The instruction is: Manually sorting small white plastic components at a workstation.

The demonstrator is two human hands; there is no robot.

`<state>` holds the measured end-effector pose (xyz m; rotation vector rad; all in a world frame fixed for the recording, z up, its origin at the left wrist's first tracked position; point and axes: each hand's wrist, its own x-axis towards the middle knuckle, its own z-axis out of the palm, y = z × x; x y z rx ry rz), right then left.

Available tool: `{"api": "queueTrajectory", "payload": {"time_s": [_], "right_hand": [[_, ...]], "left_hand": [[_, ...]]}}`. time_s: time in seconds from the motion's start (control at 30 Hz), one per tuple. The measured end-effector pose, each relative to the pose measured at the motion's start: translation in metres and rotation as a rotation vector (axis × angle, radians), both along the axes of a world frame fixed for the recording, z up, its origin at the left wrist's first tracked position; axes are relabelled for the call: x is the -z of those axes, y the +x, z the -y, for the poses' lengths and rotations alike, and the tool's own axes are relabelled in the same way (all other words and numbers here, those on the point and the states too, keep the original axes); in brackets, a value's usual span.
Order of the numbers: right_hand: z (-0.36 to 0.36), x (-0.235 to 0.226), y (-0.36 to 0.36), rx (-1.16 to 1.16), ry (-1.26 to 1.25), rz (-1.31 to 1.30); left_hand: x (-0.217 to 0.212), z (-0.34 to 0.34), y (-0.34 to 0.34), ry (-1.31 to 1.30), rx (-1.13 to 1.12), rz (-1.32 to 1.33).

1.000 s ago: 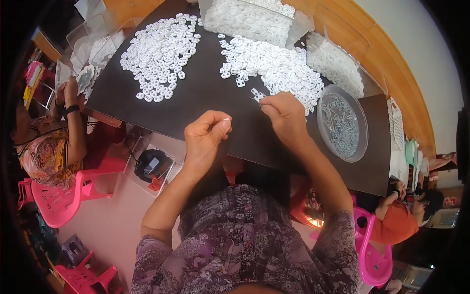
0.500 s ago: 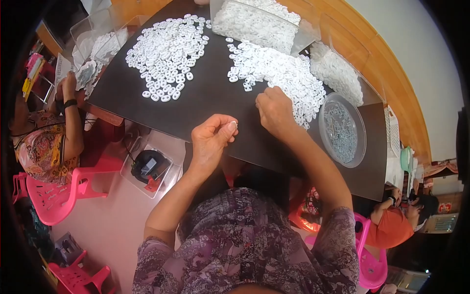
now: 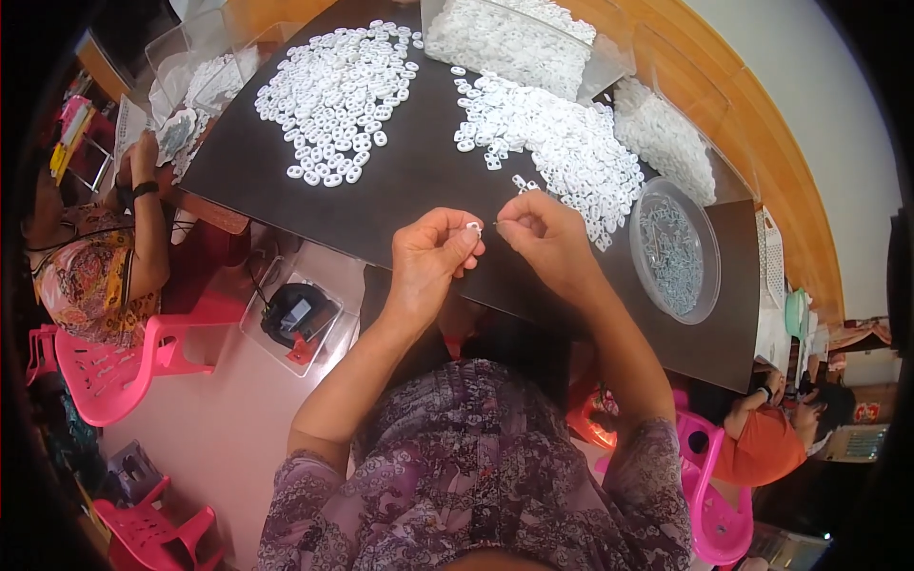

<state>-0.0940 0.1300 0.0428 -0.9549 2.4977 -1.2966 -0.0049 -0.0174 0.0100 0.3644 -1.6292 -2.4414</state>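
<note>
Since half a second ago, the right hand has come back from the edge of the right pile, and its fingertips now sit just beside those of the left hand. Left thumb and forefinger are pinched on a small white piece, smooth and hard-looking, held over the near edge of the table. Right thumb and forefinger are bent almost together; something tiny shows at their tips, too small to tell what it is or whether they grip it.

Dark and matt, the table carries two heaps of glossy white pieces. Those in the left pile are rounded ovals with two holes; the right pile is denser, with a few loose pieces close by the right knuckles. Behind it stand a clear bin and another, both full of white bits. Right of the right hand, a translucent round bowl holds thin grey-blue metal screws.

The right hand and forearm lie between the left hand and the bowl. A person in a patterned top works at the left; another in orange sits at the right. Pink plastic chairs stand around.
</note>
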Motion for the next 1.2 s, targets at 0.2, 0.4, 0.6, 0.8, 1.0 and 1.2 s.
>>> {"api": "queueTrajectory", "payload": {"time_s": [0.2,0.4,0.6,0.8,1.0,1.2], "right_hand": [[-0.003,-0.004,0.006,-0.016,-0.225,0.301],[-0.003,-0.004,0.009,-0.017,-0.224,0.301],[-0.004,-0.002,0.011,-0.006,-0.218,0.301],[-0.004,-0.006,0.011,-0.022,-0.186,0.321],[-0.004,-0.002,0.009,-0.025,-0.187,0.344],[-0.002,0.001,0.012,-0.028,-0.256,0.345]], "left_hand": [[-0.006,-0.003,-0.002,-0.023,0.029,-0.006],[-0.006,-0.006,0.000,-0.050,0.060,-0.032],[-0.007,-0.006,0.002,-0.098,0.060,-0.038],[-0.006,-0.004,0.003,-0.103,0.068,-0.035],[-0.002,-0.004,0.002,-0.119,0.071,-0.024],[-0.002,-0.004,0.002,-0.123,0.073,-0.014]]}}
